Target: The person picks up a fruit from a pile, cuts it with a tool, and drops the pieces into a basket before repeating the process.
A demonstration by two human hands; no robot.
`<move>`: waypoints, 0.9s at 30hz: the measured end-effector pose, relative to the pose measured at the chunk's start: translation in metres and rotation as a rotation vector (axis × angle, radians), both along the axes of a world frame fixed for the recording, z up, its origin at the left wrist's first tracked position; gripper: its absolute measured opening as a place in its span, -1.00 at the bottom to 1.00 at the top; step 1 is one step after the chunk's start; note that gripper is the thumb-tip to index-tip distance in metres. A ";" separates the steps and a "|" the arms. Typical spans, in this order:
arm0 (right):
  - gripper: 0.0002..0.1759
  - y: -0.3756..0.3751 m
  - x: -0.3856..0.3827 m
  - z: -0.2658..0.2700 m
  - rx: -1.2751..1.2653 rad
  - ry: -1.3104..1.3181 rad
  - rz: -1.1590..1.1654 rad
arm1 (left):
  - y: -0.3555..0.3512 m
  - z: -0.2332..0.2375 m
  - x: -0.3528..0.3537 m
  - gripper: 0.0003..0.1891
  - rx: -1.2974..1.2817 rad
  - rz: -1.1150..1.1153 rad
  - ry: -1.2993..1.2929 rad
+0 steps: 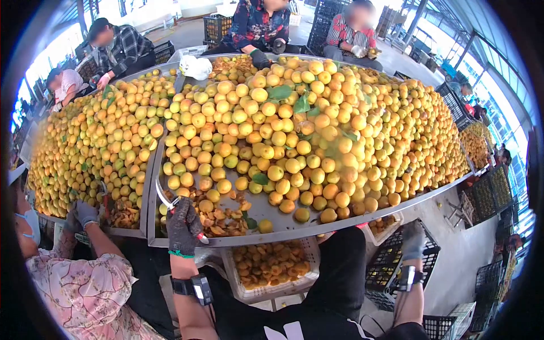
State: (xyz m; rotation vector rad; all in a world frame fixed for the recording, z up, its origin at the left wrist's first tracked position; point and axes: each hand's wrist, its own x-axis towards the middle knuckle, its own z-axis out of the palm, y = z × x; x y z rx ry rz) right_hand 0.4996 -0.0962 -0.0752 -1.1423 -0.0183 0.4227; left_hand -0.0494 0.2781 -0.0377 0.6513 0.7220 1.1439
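Observation:
My left hand (183,226), in a dark glove with a green cuff, is closed around a curved knife (165,196) at the front edge of the metal table (272,236). Its blade points up and left, beside cut fruit pieces (218,221) and whole yellow-orange fruits (283,164). Over a black crate (388,266) at the lower right is my right hand (413,238), gloved in grey. It is smeared by motion, so its fingers and anything in them cannot be made out.
A white basket (310,277) of cut fruit stands below the table edge. A co-worker in a pink floral top (85,283) works close on the left. Other people sit across the table. Black crates (487,192) stand at the right.

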 end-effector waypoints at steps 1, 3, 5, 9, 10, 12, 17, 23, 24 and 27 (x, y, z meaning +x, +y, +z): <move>-0.71 0.043 -0.035 0.022 -0.309 -0.202 0.130 | 0.002 -0.002 0.003 -0.86 -0.040 0.003 -0.033; -0.69 0.127 -0.086 0.014 -0.296 -0.664 0.308 | 0.000 0.006 0.014 -0.86 -0.062 0.040 -0.012; -0.64 0.203 -0.160 0.042 -0.545 -1.281 0.569 | 0.001 0.003 0.017 -0.87 -0.034 0.048 0.019; -0.64 0.316 -0.256 0.058 -0.689 -1.912 0.870 | 0.002 0.005 0.017 -0.85 -0.063 0.056 0.045; -0.64 0.341 -0.267 0.045 -0.806 -2.077 0.837 | 0.004 0.005 0.014 -0.85 -0.069 0.075 0.045; -0.63 0.375 -0.275 0.028 -0.906 -2.251 0.809 | 0.007 0.005 0.007 -0.85 -0.047 0.013 -0.018; -0.80 0.403 -0.256 0.028 -1.126 -2.138 1.062 | 0.008 0.016 -0.005 -0.88 -0.046 0.088 -0.010; -0.71 0.389 -0.270 0.018 -1.074 -2.198 1.011 | 0.004 0.015 -0.012 -0.89 -0.062 0.094 0.036; -0.70 0.387 -0.273 0.007 -0.973 -2.386 0.920 | 0.004 0.016 -0.011 -0.89 -0.059 0.090 0.027; -0.63 0.395 -0.280 0.000 -1.086 -2.261 1.009 | 0.002 0.014 -0.012 -0.89 -0.089 0.136 0.000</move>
